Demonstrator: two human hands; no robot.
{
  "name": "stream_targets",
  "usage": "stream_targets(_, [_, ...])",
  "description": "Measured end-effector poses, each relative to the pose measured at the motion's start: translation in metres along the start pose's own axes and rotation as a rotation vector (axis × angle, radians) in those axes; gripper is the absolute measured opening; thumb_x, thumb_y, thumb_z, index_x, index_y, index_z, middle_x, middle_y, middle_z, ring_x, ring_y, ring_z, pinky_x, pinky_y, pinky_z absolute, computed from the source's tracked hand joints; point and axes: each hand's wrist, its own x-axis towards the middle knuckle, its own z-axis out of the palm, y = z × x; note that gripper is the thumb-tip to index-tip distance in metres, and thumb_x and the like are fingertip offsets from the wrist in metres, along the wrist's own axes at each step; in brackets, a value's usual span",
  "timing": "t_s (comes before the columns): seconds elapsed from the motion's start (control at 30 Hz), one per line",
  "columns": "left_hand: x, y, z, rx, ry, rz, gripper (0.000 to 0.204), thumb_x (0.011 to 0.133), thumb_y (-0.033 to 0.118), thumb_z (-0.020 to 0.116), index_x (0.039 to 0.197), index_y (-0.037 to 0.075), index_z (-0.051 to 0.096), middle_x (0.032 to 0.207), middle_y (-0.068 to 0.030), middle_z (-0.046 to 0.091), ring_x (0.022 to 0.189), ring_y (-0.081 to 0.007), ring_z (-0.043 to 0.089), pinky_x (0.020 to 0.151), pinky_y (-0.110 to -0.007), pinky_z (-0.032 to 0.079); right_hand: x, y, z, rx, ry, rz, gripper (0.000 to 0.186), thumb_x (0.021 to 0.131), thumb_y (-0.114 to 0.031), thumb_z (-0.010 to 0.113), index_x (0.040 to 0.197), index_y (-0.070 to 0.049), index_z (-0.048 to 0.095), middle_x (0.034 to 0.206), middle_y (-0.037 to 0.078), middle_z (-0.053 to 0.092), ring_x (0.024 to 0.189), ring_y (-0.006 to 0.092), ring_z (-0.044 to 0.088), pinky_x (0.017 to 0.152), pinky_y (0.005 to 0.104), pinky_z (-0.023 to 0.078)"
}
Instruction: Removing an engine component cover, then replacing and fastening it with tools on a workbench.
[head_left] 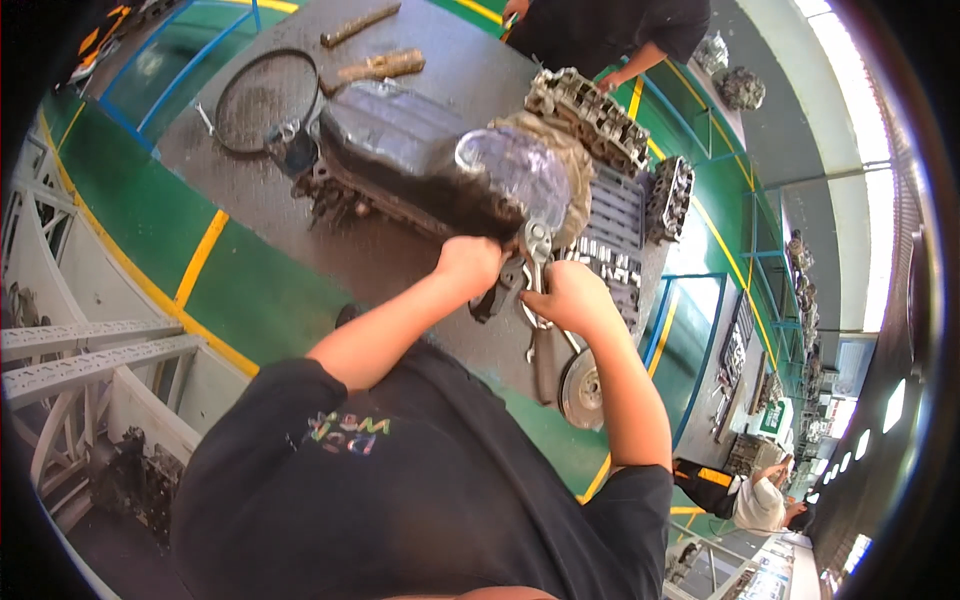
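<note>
An engine block with a grey, dark-stained oil pan (400, 140) lies on the metal workbench (190, 165) before me. My left hand (472, 263) is curled at the near right end of the engine; its fingertips and anything in them are hidden. Close by on the right, my right hand (572, 294) is closed, its thumb lying across the shaft of a chrome ratchet wrench (537, 242). Whether it grips the ratchet or something behind it is hidden. A dark part (488, 303) sits below my left hand. Crumpled clear plastic (515, 165) covers the engine's right side.
A black belt (222, 105), a small wrench (205, 118) and two wooden pieces (382, 66) lie at the far left. Cylinder heads (590, 118) stand at the far right beside a socket tray (615, 205). A round metal disc (582, 388) is near the bench edge. Another person (610, 30) stands opposite.
</note>
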Motion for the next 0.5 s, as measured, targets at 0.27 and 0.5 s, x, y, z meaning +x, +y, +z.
stream_targets(0.27, [-0.008, 0.016, -0.008, -0.038, -0.145, 0.03, 0.02, 0.082, 0.015, 0.053, 0.08, 0.008, 0.071, 0.082, -0.0134, 0.072, 0.072, -0.0289, 0.071, 0.058, -0.042, 0.055, -0.012, 0.013, 0.019, -0.212, 0.033, 0.071, 0.041, 0.07, -0.038, 0.072, 0.09, -0.003, 0.071, 0.091, 0.023, 0.069, 0.088, 0.0362, 0.068, 0.079, 0.0442, 0.053])
stream_targets(0.5, [-0.013, 0.02, -0.01, -0.005, -0.124, 0.013, 0.019, 0.083, 0.018, 0.057, 0.079, 0.007, 0.071, 0.077, -0.0138, 0.071, 0.07, -0.0296, 0.071, 0.056, -0.041, 0.055, 0.029, 0.07, 0.031, -0.352, 0.283, 0.179, 0.033, 0.073, -0.036, 0.071, 0.086, -0.005, 0.073, 0.085, 0.014, 0.071, 0.078, 0.032, 0.069, 0.079, 0.0454, 0.052])
